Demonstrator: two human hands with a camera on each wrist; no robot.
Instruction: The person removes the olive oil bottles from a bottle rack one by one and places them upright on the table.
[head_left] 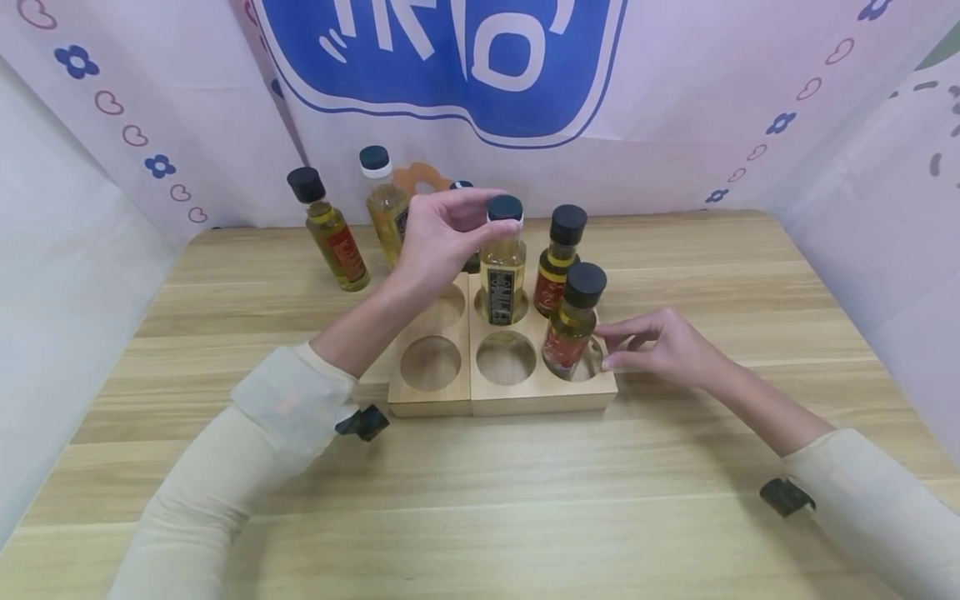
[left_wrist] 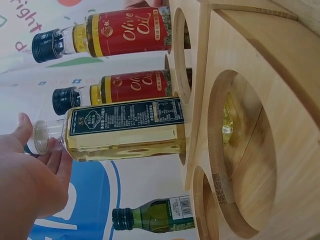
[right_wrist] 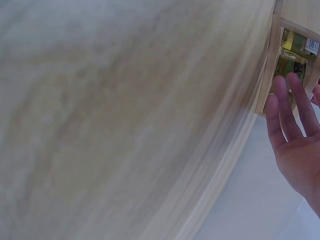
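Observation:
My left hand pinches the dark green cap of a clear bottle of pale oil, fingers behind and thumb in front. That bottle stands upright at a back hole of the wooden bottle rack; how deep its base sits is unclear. Two olive oil bottles with red labels and black caps stand in the rack's right column, one at the back and one in front. At the rack's right end, my right hand touches the edge. Its fingers look straight in the right wrist view.
Left of the rack, another red-labelled olive oil bottle and a pale oil bottle stand on the wooden table. A green bottle stands behind the rack, mostly hidden in the head view. Printed cloth hangs behind.

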